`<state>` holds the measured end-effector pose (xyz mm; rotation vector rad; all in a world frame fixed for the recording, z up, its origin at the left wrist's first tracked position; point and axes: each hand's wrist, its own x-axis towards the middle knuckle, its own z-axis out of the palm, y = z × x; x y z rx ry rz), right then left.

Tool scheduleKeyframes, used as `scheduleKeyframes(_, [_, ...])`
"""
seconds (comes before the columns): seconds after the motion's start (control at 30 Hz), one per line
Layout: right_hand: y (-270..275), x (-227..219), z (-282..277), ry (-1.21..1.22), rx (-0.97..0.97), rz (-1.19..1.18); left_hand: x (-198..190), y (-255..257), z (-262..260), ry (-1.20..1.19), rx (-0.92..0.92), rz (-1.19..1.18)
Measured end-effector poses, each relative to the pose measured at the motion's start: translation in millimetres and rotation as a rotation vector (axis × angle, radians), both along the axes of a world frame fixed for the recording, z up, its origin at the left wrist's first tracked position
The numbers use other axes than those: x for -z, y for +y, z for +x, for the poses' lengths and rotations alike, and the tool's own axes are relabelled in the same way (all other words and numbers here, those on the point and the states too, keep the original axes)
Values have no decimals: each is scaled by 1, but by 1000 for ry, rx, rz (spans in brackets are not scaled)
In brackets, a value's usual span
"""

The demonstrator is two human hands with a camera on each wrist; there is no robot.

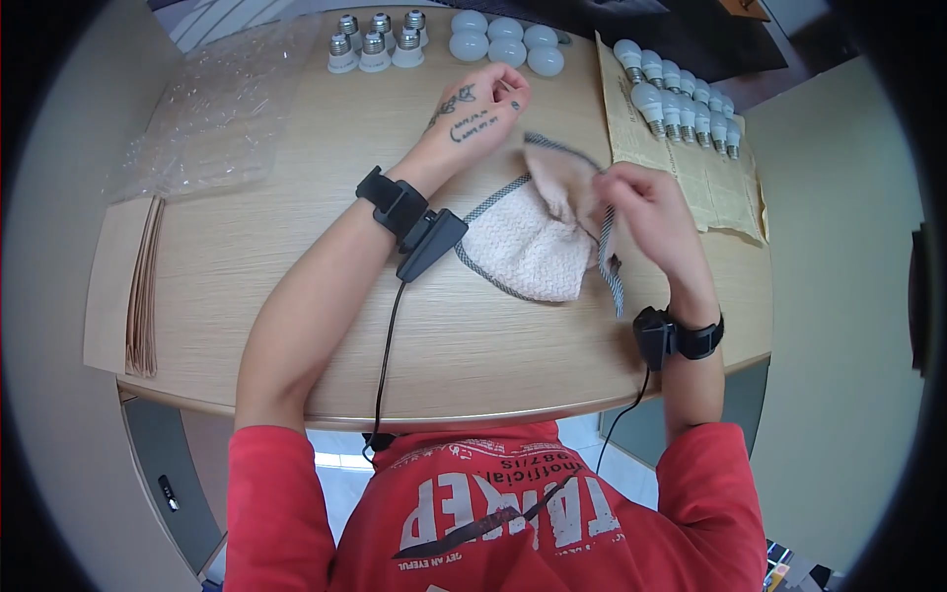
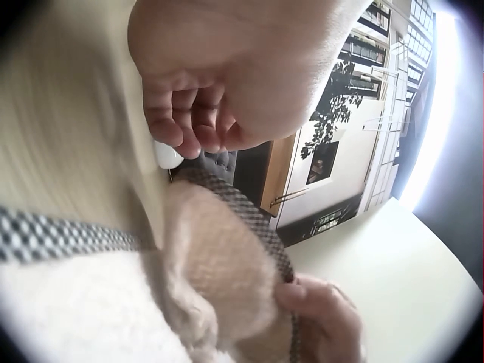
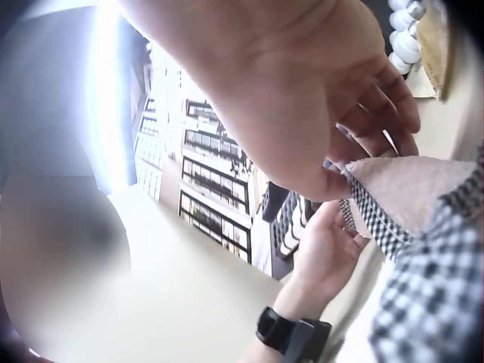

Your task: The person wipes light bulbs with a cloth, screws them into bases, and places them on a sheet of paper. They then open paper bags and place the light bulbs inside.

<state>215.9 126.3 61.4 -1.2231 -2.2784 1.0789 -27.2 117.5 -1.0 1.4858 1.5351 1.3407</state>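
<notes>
A cream and pinkish fluffy cloth (image 1: 523,242) with checked trim lies on the table, its right part lifted and folded over. My right hand (image 1: 646,207) pinches the trimmed edge between thumb and fingers; in the right wrist view the cloth (image 3: 408,189) hangs from those fingertips. Beyond the cloth's raised far corner is my left hand (image 1: 478,113), back upward, close to the white domes. In the left wrist view the left hand (image 2: 219,83) has loosely curled fingers with nothing between them, just above the checked trim (image 2: 242,208).
Several white bulb bases (image 1: 375,49) with metal screw caps stand at the back, beside several white domes (image 1: 507,51). Whole light bulbs (image 1: 681,99) lie on printed brown paper (image 1: 691,192) at the right. Clear plastic packaging (image 1: 227,109) and folded brown paper (image 1: 123,286) lie at the left.
</notes>
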Motion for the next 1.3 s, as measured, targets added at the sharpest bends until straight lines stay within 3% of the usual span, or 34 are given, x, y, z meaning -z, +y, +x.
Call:
scheduleKeyframes(0.13, [17,12,14,680,342,-459,5,4,-10,113,-96,-13])
scheduleKeyframes(0.17, [11,11,8,794,443,-468,8,6,-12,145,-117,-17])
scheduleKeyframes(0.3, [21,14,28,1114,139,-874,11,22,-13,312,-117,-27])
scheduleKeyframes(0.4, [14,10,24,1203,213,-868,10,43,-13,500,-111,23])
scheduleKeyframes(0.57, [13,19,28,1257,122,-965,3,66,-6,632,-97,-147])
scheduleKeyframes(0.7, [13,22,28,1273,56,-975,-1,65,-2,664,-93,-148])
scheduleKeyframes(0.9, [11,24,26,1290,40,-998,-6,41,2,757,-92,-41])
scheduleKeyframes(0.97, [9,22,23,1284,145,-952,-5,29,1,804,-98,78])
scheduleKeyframes(1.17, [5,23,21,1285,143,-882,-19,-8,5,930,-122,29])
scheduleKeyframes(1.3, [0,15,17,1285,162,-829,-18,-17,5,892,-98,25])
